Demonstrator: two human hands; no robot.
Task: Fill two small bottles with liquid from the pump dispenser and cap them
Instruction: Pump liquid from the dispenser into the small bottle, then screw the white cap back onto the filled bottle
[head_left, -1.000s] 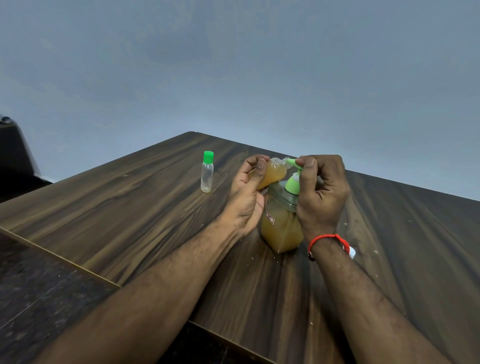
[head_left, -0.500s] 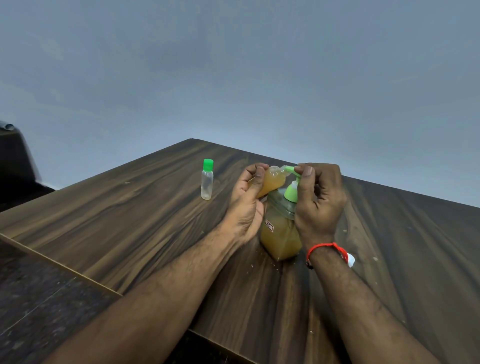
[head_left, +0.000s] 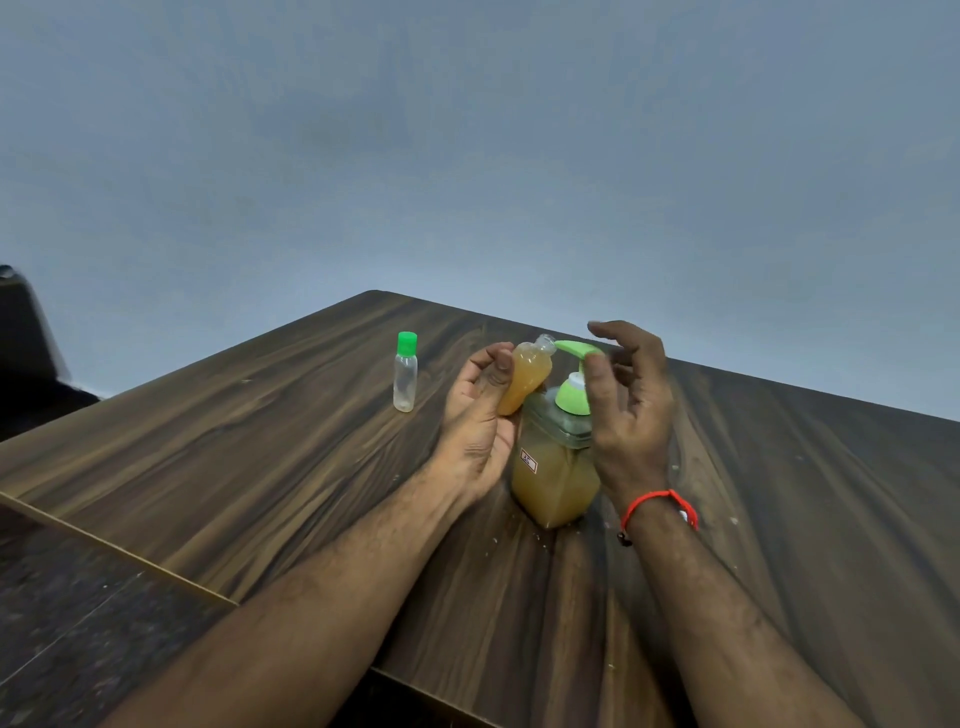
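A square pump dispenser (head_left: 555, 478) of amber liquid with a green pump head (head_left: 575, 349) stands mid-table. My left hand (head_left: 478, 421) holds a small uncapped bottle (head_left: 525, 375), nearly full of amber liquid, tilted with its mouth just under the spout. My right hand (head_left: 626, 410) hovers beside and above the pump head with fingers spread, the thumb lying against the pump's neck. A second small bottle (head_left: 405, 379), clear with a green cap, stands upright to the left.
The dark wood table (head_left: 260, 457) ends at a near edge on the left, with dark speckled floor (head_left: 67, 623) below. A dark object (head_left: 26, 332) sits at the far left. Small white specks lie around the dispenser.
My right hand has lifted off the pump head and spread its fingers, and the pump head has risen. The left hand still holds the filled bottle at the spout.
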